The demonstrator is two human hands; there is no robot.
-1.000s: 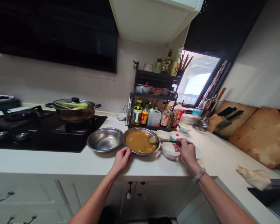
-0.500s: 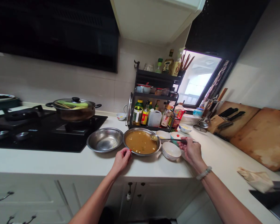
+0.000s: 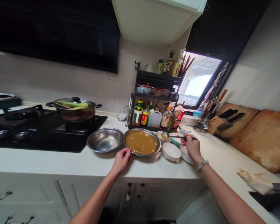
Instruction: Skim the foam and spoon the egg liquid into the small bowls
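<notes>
My left hand (image 3: pixel 121 159) grips the near rim of a steel basin (image 3: pixel 130 137) filled with brown soup on the white counter. My right hand (image 3: pixel 191 145) is closed on the handle of a ladle (image 3: pixel 168 136), whose filled bowl hangs over a small white bowl (image 3: pixel 159 134) just right of the basin. Another white bowl (image 3: pixel 170 151) sits in front, beside a teal-rimmed bowl (image 3: pixel 176 142) and a further bowl (image 3: pixel 184 155) under my right wrist.
An empty steel basin (image 3: pixel 105 140) sits left of the soup. A lidded pot (image 3: pixel 74 109) stands on the black stove (image 3: pixel 37 132). Behind are a black rack of bottles (image 3: pixel 154 105), a knife block (image 3: pixel 220 121), cutting boards (image 3: pixel 263 137) and a cloth (image 3: pixel 254 180).
My right hand lifted the ladle out of the soup basin and carried it to the right, over the small white bowl. My left hand has stayed on the basin's rim.
</notes>
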